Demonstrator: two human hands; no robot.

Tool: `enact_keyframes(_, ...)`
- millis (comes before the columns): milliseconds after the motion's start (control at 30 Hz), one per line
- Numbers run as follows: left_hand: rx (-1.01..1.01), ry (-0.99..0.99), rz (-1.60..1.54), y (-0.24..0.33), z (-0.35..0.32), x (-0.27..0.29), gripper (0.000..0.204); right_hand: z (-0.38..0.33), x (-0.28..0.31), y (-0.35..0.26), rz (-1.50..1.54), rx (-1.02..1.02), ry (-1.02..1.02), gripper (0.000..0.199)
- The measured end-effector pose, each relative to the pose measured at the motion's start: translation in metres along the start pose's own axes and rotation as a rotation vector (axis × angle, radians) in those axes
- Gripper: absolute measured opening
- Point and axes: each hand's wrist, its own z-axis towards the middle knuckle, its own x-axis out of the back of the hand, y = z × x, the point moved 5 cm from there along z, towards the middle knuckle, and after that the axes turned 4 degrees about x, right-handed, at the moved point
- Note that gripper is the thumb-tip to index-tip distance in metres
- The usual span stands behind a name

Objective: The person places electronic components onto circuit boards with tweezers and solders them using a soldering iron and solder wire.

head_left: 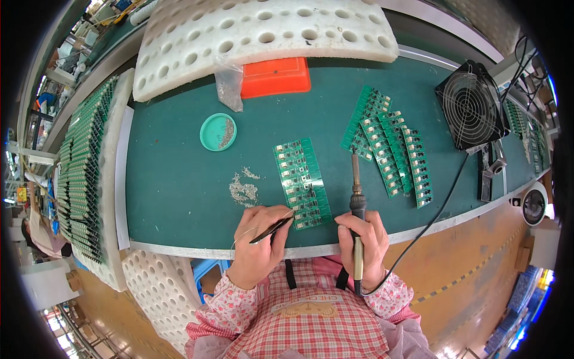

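Observation:
My left hand (pixel 254 251) is closed round a pair of black tweezers (pixel 270 231), with a thin wire (pixel 240 237) curving out beside it. Its fingertips are at the lower left edge of a green circuit board panel (pixel 306 173) carrying rows of small white and dark parts. In my right hand (pixel 372 242) a soldering iron (pixel 358 202) is gripped by its handle, its tip pointing away from me, close to several populated green circuit boards (pixel 382 143) that overlap at the right. Left of the panel lies a scatter of tiny pale components (pixel 244 190).
A round teal dish (pixel 204 136) holds more tiny parts. Behind it are a clear plastic bag (pixel 229 87), a red box (pixel 275 78) and white perforated foam (pixel 266 51). Many boards (pixel 86 173) stand racked at the left. A black fan (pixel 469 105) and the iron's cable (pixel 435 216) occupy the right.

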Motion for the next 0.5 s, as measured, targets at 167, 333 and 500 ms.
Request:
enact_keyframes(167,-0.013,-0.003,0.004,0.0001,0.0013,-0.0012,0.025,0.0003,0.0004,-0.0002,-0.005,-0.004,-0.021,0.034)
enact_keyframes(333,-0.018,-0.004,0.012,0.0008,0.0014,-0.0006,0.025,0.0008,0.0017,-0.0005,0.027,0.018,-0.022,0.029)
enact_keyframes(500,-0.018,0.0,0.009,-0.0001,0.001,-0.0014,0.026,-0.0016,0.0043,0.0008,0.101,0.0,0.001,0.026)
